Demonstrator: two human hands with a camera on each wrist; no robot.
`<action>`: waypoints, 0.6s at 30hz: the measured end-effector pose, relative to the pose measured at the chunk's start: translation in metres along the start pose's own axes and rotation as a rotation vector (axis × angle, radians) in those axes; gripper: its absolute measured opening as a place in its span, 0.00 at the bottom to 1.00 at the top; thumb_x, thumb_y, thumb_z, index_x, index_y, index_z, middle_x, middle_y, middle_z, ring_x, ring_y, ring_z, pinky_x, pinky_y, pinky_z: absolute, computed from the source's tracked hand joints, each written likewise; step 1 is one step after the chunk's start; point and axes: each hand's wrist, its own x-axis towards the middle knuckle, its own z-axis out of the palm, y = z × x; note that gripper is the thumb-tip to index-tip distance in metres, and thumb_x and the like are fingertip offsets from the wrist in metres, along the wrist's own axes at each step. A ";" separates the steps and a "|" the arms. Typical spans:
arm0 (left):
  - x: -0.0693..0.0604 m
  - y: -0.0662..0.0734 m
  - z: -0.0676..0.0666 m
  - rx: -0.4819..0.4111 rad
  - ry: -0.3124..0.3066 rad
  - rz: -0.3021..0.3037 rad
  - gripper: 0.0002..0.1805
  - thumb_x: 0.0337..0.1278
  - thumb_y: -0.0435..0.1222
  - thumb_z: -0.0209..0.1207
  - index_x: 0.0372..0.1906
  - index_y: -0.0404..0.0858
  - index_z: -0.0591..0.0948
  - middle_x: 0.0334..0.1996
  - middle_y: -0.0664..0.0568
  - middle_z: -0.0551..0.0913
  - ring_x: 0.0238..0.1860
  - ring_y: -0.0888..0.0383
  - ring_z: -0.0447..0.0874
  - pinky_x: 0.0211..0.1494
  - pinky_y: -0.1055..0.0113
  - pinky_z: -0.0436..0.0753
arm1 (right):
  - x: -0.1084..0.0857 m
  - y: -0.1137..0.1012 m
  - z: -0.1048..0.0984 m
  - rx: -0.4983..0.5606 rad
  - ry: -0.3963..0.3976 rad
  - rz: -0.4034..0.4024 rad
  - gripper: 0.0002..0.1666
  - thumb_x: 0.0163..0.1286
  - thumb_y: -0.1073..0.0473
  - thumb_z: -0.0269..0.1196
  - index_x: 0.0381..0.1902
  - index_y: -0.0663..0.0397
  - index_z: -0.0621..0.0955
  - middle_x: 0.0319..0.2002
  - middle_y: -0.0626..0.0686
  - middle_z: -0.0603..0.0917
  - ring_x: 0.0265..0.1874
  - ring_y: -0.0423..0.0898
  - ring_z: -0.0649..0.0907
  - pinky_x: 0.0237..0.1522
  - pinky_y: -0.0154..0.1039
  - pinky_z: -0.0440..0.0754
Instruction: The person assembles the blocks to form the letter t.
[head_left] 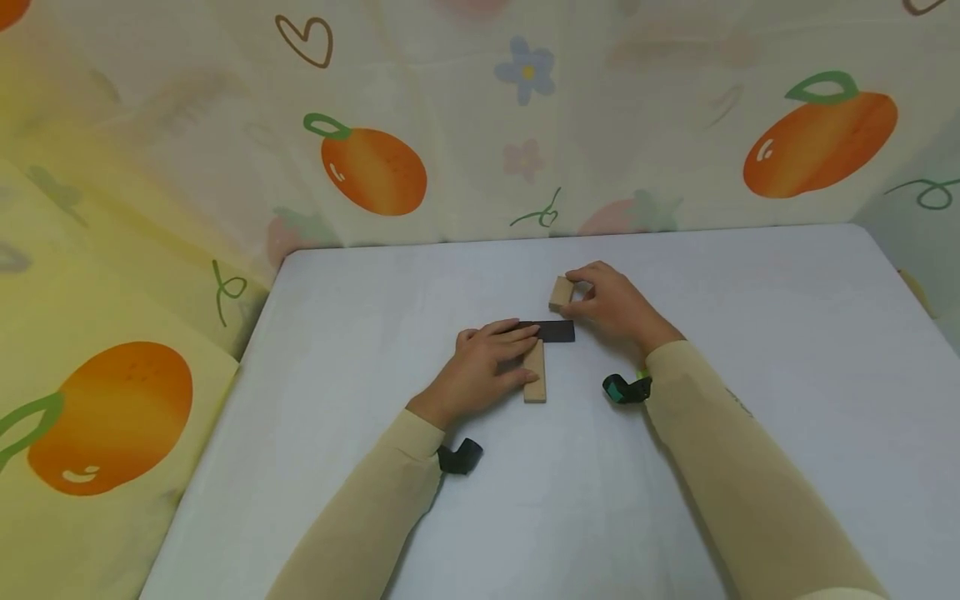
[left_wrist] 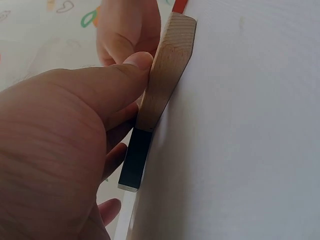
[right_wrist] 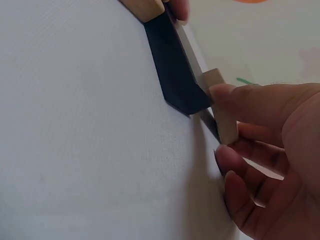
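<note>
Right hand [head_left: 615,307] pinched a tan wooden block [head_left: 560,293] at its nine o'clock; left hand [head_left: 480,373] (fingers straight) touched a black bar [head_left: 557,332].

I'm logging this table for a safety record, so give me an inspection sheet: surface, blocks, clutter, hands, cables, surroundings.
Surface: white tabletop.
Blocks: long wooden block, one end meeting the dark block; small wooden block beyond the dark one.
Clutter: red piece, cut off by the left wrist frame; cannot tell what it is.
Hands: left hand rests on the long and dark blocks; right hand pinches the small one.
Cables: nothing seen.
Surroundings: fruit-patterned backdrop.
</note>
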 end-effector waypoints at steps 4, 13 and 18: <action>0.000 0.000 0.000 -0.004 0.002 0.002 0.33 0.75 0.51 0.69 0.76 0.42 0.79 0.78 0.60 0.74 0.82 0.56 0.60 0.70 0.44 0.61 | 0.006 -0.002 0.004 0.008 -0.012 -0.003 0.37 0.76 0.58 0.71 0.78 0.66 0.74 0.72 0.65 0.74 0.60 0.61 0.79 0.65 0.58 0.74; 0.002 0.000 0.000 0.006 -0.007 -0.001 0.33 0.76 0.51 0.68 0.77 0.42 0.79 0.78 0.60 0.73 0.82 0.57 0.60 0.69 0.44 0.62 | 0.010 -0.006 0.010 0.078 -0.068 -0.017 0.35 0.79 0.64 0.62 0.80 0.65 0.71 0.74 0.63 0.72 0.61 0.59 0.80 0.65 0.56 0.75; 0.001 -0.001 0.001 0.000 -0.003 -0.003 0.32 0.75 0.51 0.69 0.76 0.41 0.80 0.77 0.60 0.74 0.82 0.56 0.61 0.69 0.44 0.62 | 0.011 -0.007 0.013 0.086 -0.071 -0.060 0.33 0.77 0.69 0.54 0.79 0.68 0.72 0.74 0.66 0.72 0.65 0.63 0.80 0.68 0.58 0.74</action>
